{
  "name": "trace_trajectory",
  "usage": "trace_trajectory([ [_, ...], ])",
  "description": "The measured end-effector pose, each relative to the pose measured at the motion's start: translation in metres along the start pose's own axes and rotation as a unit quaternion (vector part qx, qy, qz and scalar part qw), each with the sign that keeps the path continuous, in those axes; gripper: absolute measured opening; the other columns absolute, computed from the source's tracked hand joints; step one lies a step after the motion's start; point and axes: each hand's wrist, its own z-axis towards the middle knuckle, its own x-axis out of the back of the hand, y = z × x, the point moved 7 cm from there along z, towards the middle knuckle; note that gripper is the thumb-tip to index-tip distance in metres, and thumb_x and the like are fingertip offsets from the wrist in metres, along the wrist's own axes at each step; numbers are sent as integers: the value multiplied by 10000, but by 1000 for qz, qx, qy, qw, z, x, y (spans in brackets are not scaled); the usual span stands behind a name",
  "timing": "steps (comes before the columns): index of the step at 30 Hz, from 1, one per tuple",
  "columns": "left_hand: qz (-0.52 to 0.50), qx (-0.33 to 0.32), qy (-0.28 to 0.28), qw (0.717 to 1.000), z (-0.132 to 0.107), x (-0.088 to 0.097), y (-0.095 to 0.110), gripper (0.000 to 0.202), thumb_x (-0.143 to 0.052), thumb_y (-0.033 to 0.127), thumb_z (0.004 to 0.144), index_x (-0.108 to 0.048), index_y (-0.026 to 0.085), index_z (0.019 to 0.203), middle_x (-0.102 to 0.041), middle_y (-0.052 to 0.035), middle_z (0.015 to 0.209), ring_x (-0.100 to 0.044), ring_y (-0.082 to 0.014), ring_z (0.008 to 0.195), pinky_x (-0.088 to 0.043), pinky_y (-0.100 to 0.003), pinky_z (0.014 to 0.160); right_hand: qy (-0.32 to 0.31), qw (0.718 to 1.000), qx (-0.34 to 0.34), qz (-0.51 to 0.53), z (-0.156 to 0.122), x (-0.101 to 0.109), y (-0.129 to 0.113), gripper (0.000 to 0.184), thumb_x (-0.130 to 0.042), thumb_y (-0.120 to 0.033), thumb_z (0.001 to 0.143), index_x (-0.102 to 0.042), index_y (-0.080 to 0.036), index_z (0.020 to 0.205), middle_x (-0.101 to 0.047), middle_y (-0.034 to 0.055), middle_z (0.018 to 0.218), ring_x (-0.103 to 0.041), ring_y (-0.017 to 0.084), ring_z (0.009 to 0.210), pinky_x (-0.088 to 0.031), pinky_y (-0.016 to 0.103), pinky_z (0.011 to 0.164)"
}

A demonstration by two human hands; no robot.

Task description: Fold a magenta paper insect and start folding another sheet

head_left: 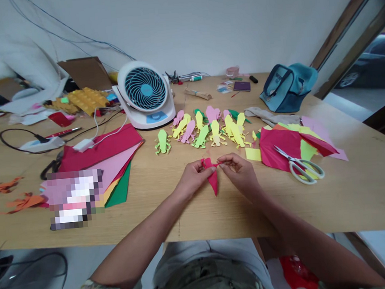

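Note:
Between my hands is a small folded piece of red paper (212, 183), its pointed end hanging down. My left hand (195, 175) pinches its body from the left. With thumb and fingertips closed, my right hand (237, 172) grips a thin strip sticking out of its right side. Just beyond lie several folded paper frogs in yellow, green and pink, among them a light green frog (162, 142) set a little apart on the left and a yellow frog (216, 133) nearer the middle.
White-handled scissors (304, 168) rest on red and yellow paper sheets (273, 148) to the right. A fan (145, 92) stands behind. On the left are coloured sheets (111, 145), a power strip (42, 144) with cables and orange paper figures (27, 201). A blue bag (287, 86) sits back right.

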Motion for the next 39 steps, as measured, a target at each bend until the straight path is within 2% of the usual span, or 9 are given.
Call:
trace_trajectory([
  [10,-38,-5,1,999,-1,0,1,389,-862,444,622,-706,144,813,-697,-29,784,-550,-127,687,-404,-253,710,-50,995,-35,75,0,-9,2,404,-761,-495,776,-655,-238,1069,-720,66,946,-680,207,898,-546,371,859],
  [13,11,-25,3,1000,-1,1,3,328,-823,426,669,-675,146,757,-632,-1,697,-492,-110,633,-361,-234,650,-68,992,-73,83,0,-9,3,417,-755,-517,775,-661,-231,1063,-711,46,886,-665,191,816,-542,351,789],
  [16,80,-62,9,995,-2,3,8,304,-783,412,704,-626,152,692,-518,34,611,-401,-93,581,-286,-224,584,-89,984,-124,89,0,-9,9,371,-772,-504,744,-682,-213,954,-705,30,841,-638,166,749,-518,320,735],
  [19,98,-68,8,993,-1,3,8,316,-766,414,706,-587,155,685,-474,46,612,-364,-87,579,-261,-226,580,-102,979,-138,109,1,-10,12,344,-788,-466,721,-676,-206,918,-700,20,835,-627,156,754,-502,302,733],
  [22,92,-45,1,995,0,4,5,337,-758,444,701,-589,153,710,-476,46,630,-357,-85,582,-251,-231,581,-116,982,-114,98,2,-12,10,311,-764,-432,743,-670,-208,937,-693,25,858,-626,159,770,-503,307,742],
  [27,144,-52,-4,988,0,5,5,298,-707,421,740,-579,156,695,-427,59,608,-332,-85,579,-221,-236,574,-87,996,14,-28,4,-3,-10,171,-740,-338,770,-679,-211,867,-649,40,881,-604,170,792,-500,324,767],
  [34,183,-114,-13,976,-1,4,15,200,-636,346,801,-630,147,808,-576,17,742,-474,-126,699,-356,-245,688,-155,978,-126,52,2,-7,7,290,-734,-451,789,-656,-202,915,-674,11,804,-598,141,710,-473,282,683],
  [37,194,-121,-20,973,0,3,14,209,-639,358,811,-619,150,797,-550,24,723,-463,-125,689,-354,-246,681,-180,969,-145,84,1,-12,13,341,-761,-461,753,-649,-199,941,-680,7,815,-603,134,711,-471,274,680],
  [39,211,-121,-23,970,0,3,12,216,-631,361,819,-605,153,765,-507,36,686,-432,-118,663,-337,-244,654,-170,976,-121,58,1,-11,12,305,-742,-447,767,-652,-196,916,-676,13,800,-598,139,702,-468,274,663],
])
